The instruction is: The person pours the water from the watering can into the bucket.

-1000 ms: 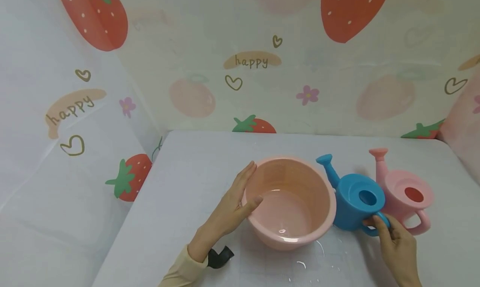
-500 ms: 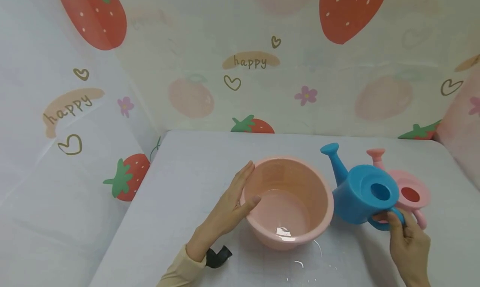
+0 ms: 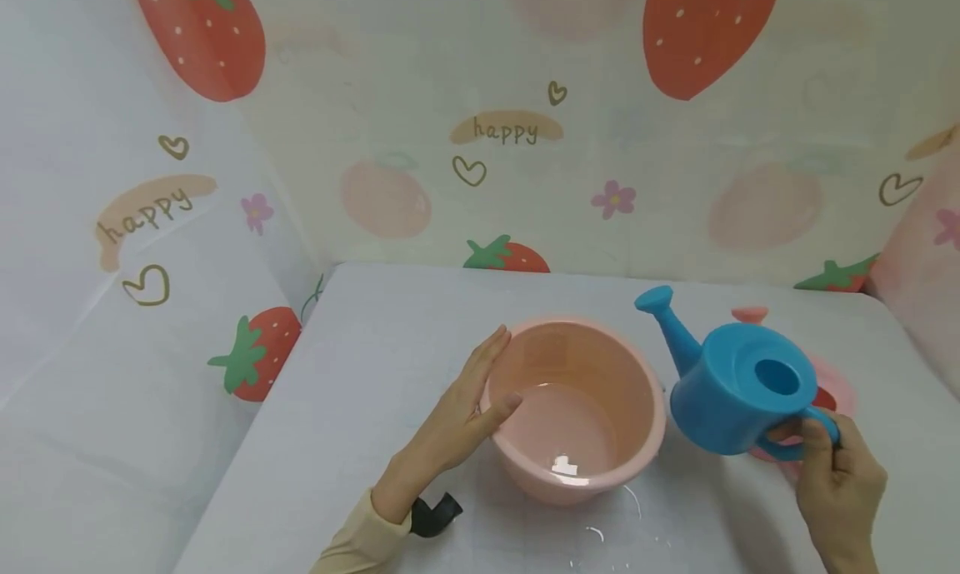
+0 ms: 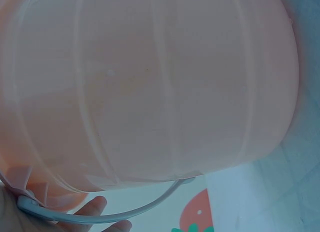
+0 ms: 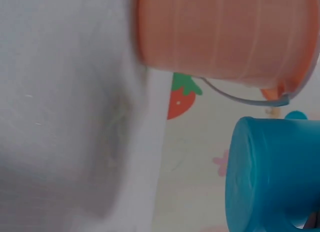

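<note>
My left hand [image 3: 465, 407] rests on the left side of a pink bucket [image 3: 645, 449], its fingers straight along the rim and its thumb across the edge. In the left wrist view the bucket's ribbed wall [image 4: 165, 87] fills most of the frame, and its grey bail handle [image 4: 125, 214] hangs beside two fingertips. My right hand [image 3: 840, 482] grips the handle of a blue watering can [image 3: 738, 391], which is raised off the table right of the bucket, spout towards the back. The right wrist view has the can's base [image 5: 245, 177] apart from the bucket [image 5: 215, 37].
Behind the blue can stands a pink watering can [image 3: 836, 382], mostly hidden. Water drops [image 3: 596, 534] lie on the white table [image 3: 390, 332] in front of the bucket. A black bent piece [image 3: 437, 516] shows by the left wrist. Strawberry-printed sheets [image 3: 525, 191] enclose the back and sides.
My right hand has lifted the blue watering can off the table and moved it right, so it covers more of the pink can. The left hand and the bucket have stayed in place.
</note>
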The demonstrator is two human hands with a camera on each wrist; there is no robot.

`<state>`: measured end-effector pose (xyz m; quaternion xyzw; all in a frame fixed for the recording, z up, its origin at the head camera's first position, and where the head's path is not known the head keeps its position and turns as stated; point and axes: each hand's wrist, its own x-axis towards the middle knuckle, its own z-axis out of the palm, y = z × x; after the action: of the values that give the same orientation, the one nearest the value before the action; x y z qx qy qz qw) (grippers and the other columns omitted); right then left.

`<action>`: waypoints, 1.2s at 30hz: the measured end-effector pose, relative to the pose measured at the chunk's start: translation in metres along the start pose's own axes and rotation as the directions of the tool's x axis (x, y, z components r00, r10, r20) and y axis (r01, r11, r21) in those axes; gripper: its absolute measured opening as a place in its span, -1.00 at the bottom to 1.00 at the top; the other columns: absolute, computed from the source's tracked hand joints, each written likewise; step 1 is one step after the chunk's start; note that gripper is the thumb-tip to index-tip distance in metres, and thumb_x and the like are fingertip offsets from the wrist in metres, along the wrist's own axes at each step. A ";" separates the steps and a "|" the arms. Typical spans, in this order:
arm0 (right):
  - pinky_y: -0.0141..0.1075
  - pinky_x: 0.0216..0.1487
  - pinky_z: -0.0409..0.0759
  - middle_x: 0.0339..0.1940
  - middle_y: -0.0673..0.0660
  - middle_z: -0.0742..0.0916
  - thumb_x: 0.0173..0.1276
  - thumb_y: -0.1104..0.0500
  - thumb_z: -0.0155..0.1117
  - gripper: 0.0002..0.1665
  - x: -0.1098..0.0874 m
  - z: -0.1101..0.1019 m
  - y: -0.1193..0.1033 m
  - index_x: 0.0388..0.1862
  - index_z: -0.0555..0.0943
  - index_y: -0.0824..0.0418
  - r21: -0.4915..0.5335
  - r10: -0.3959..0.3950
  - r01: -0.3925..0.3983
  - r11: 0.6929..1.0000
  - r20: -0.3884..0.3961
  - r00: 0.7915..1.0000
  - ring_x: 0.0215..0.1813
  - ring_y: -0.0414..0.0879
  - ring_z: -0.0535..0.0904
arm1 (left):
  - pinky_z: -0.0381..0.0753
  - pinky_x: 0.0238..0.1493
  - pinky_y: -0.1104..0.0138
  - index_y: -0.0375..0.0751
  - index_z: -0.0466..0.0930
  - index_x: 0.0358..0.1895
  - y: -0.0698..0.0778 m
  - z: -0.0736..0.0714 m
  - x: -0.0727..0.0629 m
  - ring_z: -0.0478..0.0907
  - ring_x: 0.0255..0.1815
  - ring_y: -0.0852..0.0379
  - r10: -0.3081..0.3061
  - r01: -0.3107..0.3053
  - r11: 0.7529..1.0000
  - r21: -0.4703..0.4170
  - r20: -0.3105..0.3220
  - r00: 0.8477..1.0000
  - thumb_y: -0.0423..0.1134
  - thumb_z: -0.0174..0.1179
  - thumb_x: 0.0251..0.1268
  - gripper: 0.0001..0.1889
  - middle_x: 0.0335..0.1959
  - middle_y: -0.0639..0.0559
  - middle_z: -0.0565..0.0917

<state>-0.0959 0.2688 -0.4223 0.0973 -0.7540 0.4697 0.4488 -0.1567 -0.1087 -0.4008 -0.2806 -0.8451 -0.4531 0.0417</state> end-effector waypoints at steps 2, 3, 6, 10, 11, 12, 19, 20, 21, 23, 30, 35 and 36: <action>-0.70 -0.37 0.43 -0.45 -0.21 0.65 0.37 0.45 -0.03 -0.74 0.004 0.001 -0.002 -0.37 0.41 0.73 0.045 -0.013 0.014 0.999 -0.019 1.000 -0.42 -0.43 0.54 | 0.12 0.36 -0.01 0.17 -0.16 0.47 0.000 0.000 0.000 -0.09 0.48 0.20 -0.001 0.001 1.000 -0.001 0.001 1.000 0.14 -0.05 0.35 -0.28 0.49 0.22 -0.07; -0.69 -0.35 0.44 -0.47 -0.19 0.65 0.38 0.44 -0.04 -0.73 0.007 0.001 -0.004 -0.38 0.40 0.73 0.064 -0.014 0.015 0.998 -0.023 1.000 -0.43 -0.42 0.54 | 0.12 0.36 -0.01 0.16 -0.16 0.47 0.000 0.000 0.000 -0.09 0.48 0.20 0.000 0.000 1.000 -0.002 0.001 1.000 0.13 -0.05 0.34 -0.28 0.49 0.22 -0.07; -0.66 -0.32 0.46 -0.52 -0.13 0.64 0.39 0.43 -0.05 -0.72 0.014 0.003 -0.008 -0.40 0.39 0.73 0.111 -0.008 0.013 0.994 -0.044 0.999 -0.44 -0.37 0.53 | 0.11 0.37 -0.01 0.16 -0.15 0.47 0.000 0.001 -0.001 -0.09 0.48 0.20 -0.004 0.004 1.000 -0.002 0.001 1.000 0.13 -0.03 0.34 -0.28 0.49 0.24 -0.07; -0.65 -0.33 0.45 -0.55 -0.11 0.61 0.40 0.40 -0.04 -0.71 0.024 0.006 -0.013 -0.40 0.43 0.68 0.131 0.006 0.003 0.991 -0.066 0.998 -0.46 -0.34 0.50 | 0.11 0.37 0.00 0.15 -0.14 0.47 0.000 0.001 -0.001 -0.09 0.48 0.20 -0.008 0.008 1.000 0.001 0.001 1.000 0.13 -0.03 0.34 -0.28 0.49 0.24 -0.07; -0.64 -0.36 0.43 -0.55 -0.10 0.60 0.41 0.38 -0.04 -0.71 0.026 0.007 -0.014 -0.40 0.44 0.66 0.138 0.008 0.002 0.990 -0.070 0.998 -0.47 -0.33 0.48 | 0.10 0.37 0.01 0.16 -0.15 0.47 0.000 0.001 -0.001 -0.10 0.48 0.21 -0.009 0.009 1.000 0.001 0.003 1.000 0.13 -0.04 0.34 -0.28 0.49 0.25 -0.07; -0.64 -0.38 0.41 -0.55 -0.09 0.60 0.41 0.37 -0.03 -0.70 0.028 0.007 -0.014 -0.39 0.46 0.65 0.158 0.009 0.003 0.987 -0.076 0.997 -0.48 -0.32 0.48 | 0.11 0.37 0.01 0.16 -0.15 0.47 0.000 0.001 -0.001 -0.10 0.48 0.21 -0.009 0.009 1.000 0.001 0.004 1.000 0.14 -0.04 0.34 -0.28 0.49 0.25 -0.07; -0.59 -0.42 0.41 -0.57 -0.02 0.59 0.38 0.24 0.07 -0.64 0.043 0.013 -0.021 -0.44 0.50 0.57 0.272 0.006 0.031 0.962 -0.132 0.991 -0.51 -0.27 0.46 | 0.12 0.37 0.01 0.18 -0.15 0.47 -0.001 0.001 -0.001 -0.09 0.48 0.21 -0.015 0.015 1.000 -0.005 0.014 1.000 0.15 -0.05 0.34 -0.28 0.48 0.27 -0.07; -0.59 -0.41 0.42 -0.58 -0.02 0.59 0.37 0.22 0.09 -0.63 0.045 0.013 -0.023 -0.45 0.50 0.57 0.280 0.004 0.036 0.959 -0.139 0.990 -0.51 -0.27 0.46 | 0.12 0.37 0.01 0.18 -0.15 0.47 -0.001 0.001 -0.001 -0.09 0.48 0.21 -0.013 0.013 1.000 -0.003 0.013 1.000 0.15 -0.05 0.34 -0.28 0.49 0.26 -0.07; -0.59 -0.40 0.44 -0.59 -0.02 0.59 0.36 0.21 0.11 -0.63 0.047 0.014 -0.025 -0.45 0.51 0.57 0.294 0.001 0.042 0.955 -0.144 0.990 -0.52 -0.27 0.46 | 0.12 0.37 0.02 0.17 -0.15 0.47 -0.001 0.001 -0.001 -0.09 0.48 0.21 -0.012 0.012 1.000 -0.002 0.012 1.000 0.15 -0.05 0.34 -0.28 0.49 0.25 -0.07; -0.59 -0.40 0.43 -0.61 -0.02 0.57 0.34 0.19 0.14 -0.61 0.051 0.014 -0.027 -0.46 0.50 0.57 0.298 -0.015 0.059 0.953 -0.148 0.989 -0.53 -0.28 0.45 | 0.12 0.37 0.02 0.17 -0.14 0.47 -0.001 0.000 -0.001 -0.09 0.48 0.21 -0.008 0.008 1.000 0.001 0.010 1.000 0.14 -0.05 0.34 -0.29 0.49 0.24 -0.06; -0.58 -0.41 0.44 -0.63 0.04 0.56 0.30 0.17 0.19 -0.59 0.060 0.013 -0.029 -0.46 0.50 0.59 0.378 -0.015 0.065 0.924 -0.132 0.991 -0.56 -0.24 0.41 | 0.12 0.37 0.03 0.16 -0.12 0.47 -0.003 0.000 -0.003 -0.08 0.48 0.21 -0.011 0.011 1.000 0.003 0.007 1.000 0.14 -0.05 0.34 -0.29 0.48 0.25 -0.05; -0.54 -0.35 0.52 -0.56 0.12 0.62 0.31 0.23 0.17 -0.62 0.065 0.010 -0.028 -0.38 0.50 0.65 0.453 0.030 0.019 0.891 -0.099 0.995 -0.54 -0.18 0.46 | 0.12 0.37 0.03 0.15 -0.13 0.47 -0.003 0.001 -0.003 -0.08 0.48 0.21 -0.011 0.011 1.000 -0.003 0.012 1.000 0.15 -0.06 0.34 -0.29 0.48 0.26 -0.05; -0.53 -0.35 0.53 -0.56 0.13 0.62 0.30 0.24 0.18 -0.62 0.066 0.010 -0.028 -0.38 0.49 0.65 0.480 0.038 0.013 0.877 -0.097 0.995 -0.55 -0.17 0.46 | 0.12 0.37 0.03 0.16 -0.13 0.47 -0.004 0.001 -0.003 -0.08 0.48 0.21 -0.012 0.012 1.000 -0.006 0.013 1.000 0.16 -0.06 0.34 -0.29 0.48 0.26 -0.05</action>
<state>-0.1237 0.2636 -0.3556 0.1761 -0.5905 0.6490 0.4462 -0.1555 -0.1105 -0.4054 -0.2787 -0.8457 -0.4539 0.0327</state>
